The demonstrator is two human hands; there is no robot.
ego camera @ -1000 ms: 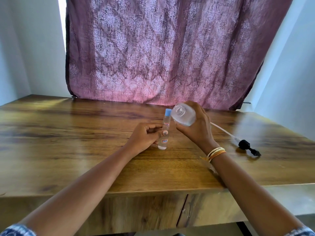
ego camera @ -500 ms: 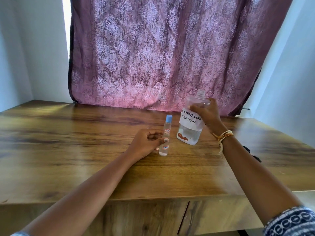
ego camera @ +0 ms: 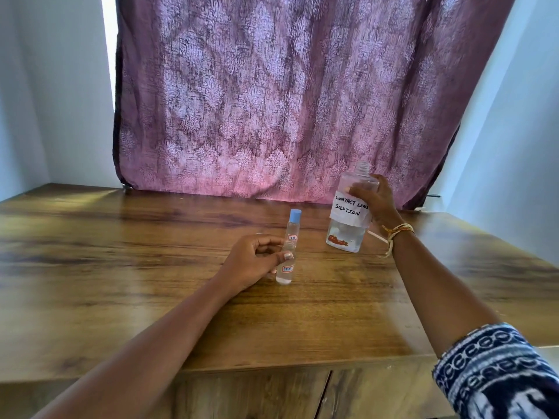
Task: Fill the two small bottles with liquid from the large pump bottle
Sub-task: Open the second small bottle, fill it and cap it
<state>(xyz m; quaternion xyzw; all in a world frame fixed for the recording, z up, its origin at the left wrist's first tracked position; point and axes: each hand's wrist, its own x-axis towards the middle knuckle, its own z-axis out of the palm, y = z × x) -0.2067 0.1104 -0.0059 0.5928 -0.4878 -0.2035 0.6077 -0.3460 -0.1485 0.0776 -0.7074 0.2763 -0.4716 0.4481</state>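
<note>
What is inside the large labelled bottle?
A shallow layer of clear liquid sits at the bottom of the large bottle. The paper label and right hand cover the middle.

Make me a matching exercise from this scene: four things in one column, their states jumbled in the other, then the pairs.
1. large bottle
2. capped small bottle
3. open small bottle
4. curtain

a. hangs behind the table
b. held by the left hand
c. held by the right hand, neck uncapped
d. stands free, blue cap on

Pairs: 1-c, 2-d, 3-b, 4-a
</note>
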